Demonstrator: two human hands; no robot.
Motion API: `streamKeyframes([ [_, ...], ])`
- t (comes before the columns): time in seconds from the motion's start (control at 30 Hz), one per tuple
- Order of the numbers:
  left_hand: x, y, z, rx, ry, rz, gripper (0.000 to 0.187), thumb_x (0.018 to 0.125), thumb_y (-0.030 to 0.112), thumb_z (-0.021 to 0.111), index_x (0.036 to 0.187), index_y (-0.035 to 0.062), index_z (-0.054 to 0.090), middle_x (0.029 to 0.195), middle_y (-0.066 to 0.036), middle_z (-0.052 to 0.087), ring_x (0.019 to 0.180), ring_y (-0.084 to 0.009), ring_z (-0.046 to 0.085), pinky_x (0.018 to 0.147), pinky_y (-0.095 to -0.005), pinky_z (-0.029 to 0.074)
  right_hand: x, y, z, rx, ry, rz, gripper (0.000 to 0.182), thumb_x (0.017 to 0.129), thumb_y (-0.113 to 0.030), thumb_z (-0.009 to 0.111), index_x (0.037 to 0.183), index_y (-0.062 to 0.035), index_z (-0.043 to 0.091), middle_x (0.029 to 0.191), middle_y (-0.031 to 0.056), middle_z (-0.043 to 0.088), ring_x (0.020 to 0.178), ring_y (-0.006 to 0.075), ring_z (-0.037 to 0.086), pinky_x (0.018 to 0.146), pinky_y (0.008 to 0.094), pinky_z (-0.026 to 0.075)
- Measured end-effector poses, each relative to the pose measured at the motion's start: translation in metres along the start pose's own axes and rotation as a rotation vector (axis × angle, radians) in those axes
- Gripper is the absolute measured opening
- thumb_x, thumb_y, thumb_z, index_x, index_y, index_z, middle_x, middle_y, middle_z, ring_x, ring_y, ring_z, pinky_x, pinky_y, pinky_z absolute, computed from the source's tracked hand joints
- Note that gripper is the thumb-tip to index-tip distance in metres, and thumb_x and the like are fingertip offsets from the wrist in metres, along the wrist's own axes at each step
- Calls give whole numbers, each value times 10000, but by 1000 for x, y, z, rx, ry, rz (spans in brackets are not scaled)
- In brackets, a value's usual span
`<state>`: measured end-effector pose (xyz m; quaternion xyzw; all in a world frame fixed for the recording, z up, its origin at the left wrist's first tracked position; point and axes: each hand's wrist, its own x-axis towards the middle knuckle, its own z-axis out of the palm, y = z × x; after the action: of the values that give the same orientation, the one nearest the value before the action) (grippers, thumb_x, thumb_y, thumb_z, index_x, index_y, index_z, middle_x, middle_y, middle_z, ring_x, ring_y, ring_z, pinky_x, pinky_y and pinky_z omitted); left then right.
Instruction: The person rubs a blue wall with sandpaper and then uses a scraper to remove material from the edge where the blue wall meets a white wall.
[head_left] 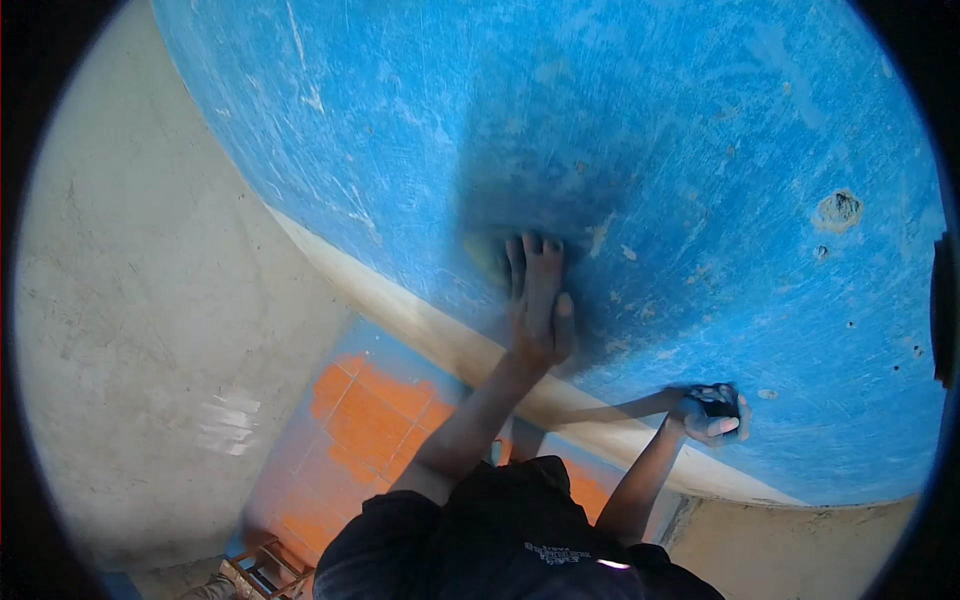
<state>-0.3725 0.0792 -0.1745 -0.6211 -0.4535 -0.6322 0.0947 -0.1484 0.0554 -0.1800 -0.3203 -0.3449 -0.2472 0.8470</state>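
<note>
My left hand point(540, 300) presses against a scuffed blue wall point(680, 120), its fingers close together and its thumb to the right. At the left of its fingers shows the edge of a yellowish, flat pad-like thing point(484, 254); the hand covers the rest, and blur hides its kind. Lower and to the right, my right hand point(712, 418) is closed beside the wall, fingers curled around something black point(714, 398) that I cannot identify. Soft shadows fall on the wall around both hands.
A pale band point(420, 312) edges the blue surface below. Plain grey-beige wall point(150, 270) stands at left. Far beneath lie orange floor tiles point(375, 420) with blue-grey dusting, and a wooden frame-like stool point(266, 568). A rough hole point(839, 210) marks the blue wall at right.
</note>
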Motion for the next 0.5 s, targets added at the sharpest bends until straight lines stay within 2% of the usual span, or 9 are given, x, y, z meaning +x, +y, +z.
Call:
streamKeyframes([
  [0.07,10,-1,0,-32,32,-30,516,930,275,317,1275,-106,356,1320,-349,332,1244,-547,257,1020,-610,153,0,4,-2,-12,-3,-20,315,924,-271,375,874,20,485,689,98,497,499,156,466,450,282,432],
  [0.1,-6,-8,5,31,-48,-133,521,928,291,319,1251,-113,376,1292,-366,349,1227,-555,275,1021,-606,156,0,5,-3,-19,-2,-30,312,924,-268,376,873,20,486,682,94,495,485,152,459,447,282,431],
  [0.13,-37,-24,14,94,-130,-233,528,926,308,320,1227,-120,395,1265,-383,365,1210,-563,294,1021,-601,159,1,7,-3,-14,2,-33,310,923,-265,377,873,21,486,676,93,494,474,148,452,445,284,430],
  [0.2,-145,-64,39,140,-51,-140,519,918,302,349,1189,-137,404,1220,-414,370,1174,-590,305,1010,-616,177,0,7,-3,-4,11,-30,306,923,-260,380,872,22,488,666,90,492,452,141,439,441,288,429],
  [0.27,-242,-100,40,157,-386,-237,501,911,268,380,1176,-157,394,1208,-423,369,1169,-603,292,991,-641,197,0,12,-3,-4,-20,-79,328,938,-270,355,867,26,477,682,91,474,456,124,459,401,240,425],
  [0.3,-252,-96,28,121,-403,-230,497,909,251,388,1181,-164,386,1212,-420,370,1164,-608,295,986,-647,202,1,12,-5,0,-43,-102,339,946,-275,343,865,29,472,690,92,465,458,116,468,381,216,423],
  [0.37,-252,-103,24,49,-406,-195,490,904,216,402,1191,-180,371,1220,-414,372,1153,-618,300,975,-660,212,0,9,-1,9,-10,-76,317,929,-265,374,872,27,484,694,97,492,480,140,471,435,263,435],
  [0.4,-228,-96,26,95,-266,-156,477,905,198,393,1197,-179,373,1217,-400,390,1157,-605,313,979,-651,219,-1,6,0,6,4,-58,306,921,-260,390,876,26,490,695,99,506,491,153,472,461,287,441],
  [0.5,-106,-61,21,102,73,13,452,910,169,359,1212,-166,390,1237,-360,408,1193,-570,311,1002,-625,217,0,3,0,-19,5,-48,305,923,-257,389,875,26,491,709,101,512,510,163,484,473,284,447],
])
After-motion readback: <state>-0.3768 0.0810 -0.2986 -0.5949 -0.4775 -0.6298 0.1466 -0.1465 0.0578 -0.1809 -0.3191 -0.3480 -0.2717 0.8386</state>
